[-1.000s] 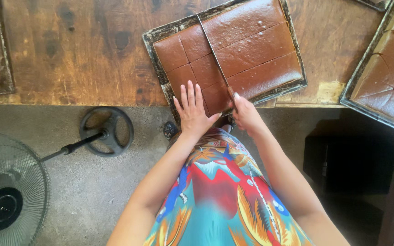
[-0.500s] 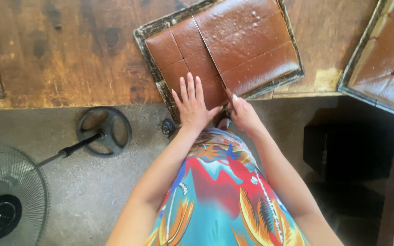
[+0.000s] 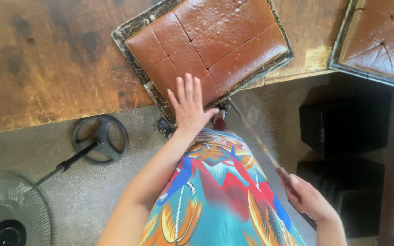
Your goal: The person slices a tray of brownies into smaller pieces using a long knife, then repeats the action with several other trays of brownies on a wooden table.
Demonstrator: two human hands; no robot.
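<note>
A dark metal tray point(image 3: 133, 27) holds a brown slab cake point(image 3: 215, 41) scored into rectangular pieces, on a worn wooden table point(image 3: 46, 68). My left hand point(image 3: 189, 105) lies flat with fingers spread on the tray's near corner, touching the cake. My right hand point(image 3: 308, 198) is low at my right side, gripping the handle of a long thin knife point(image 3: 251, 132) whose blade slants up toward the tray's near edge. The blade is blurred.
A second tray of scored brown cake point(image 3: 379, 41) sits at the table's right end. A floor fan point(image 3: 5, 214) and its round base point(image 3: 100, 139) stand on the concrete floor at left. Dark crates point(image 3: 343, 132) are at right.
My right hand has left the tray's edge and dropped back to my right side with the knife. The left hand stays on the tray. The view shifted so the tray sits more central.
</note>
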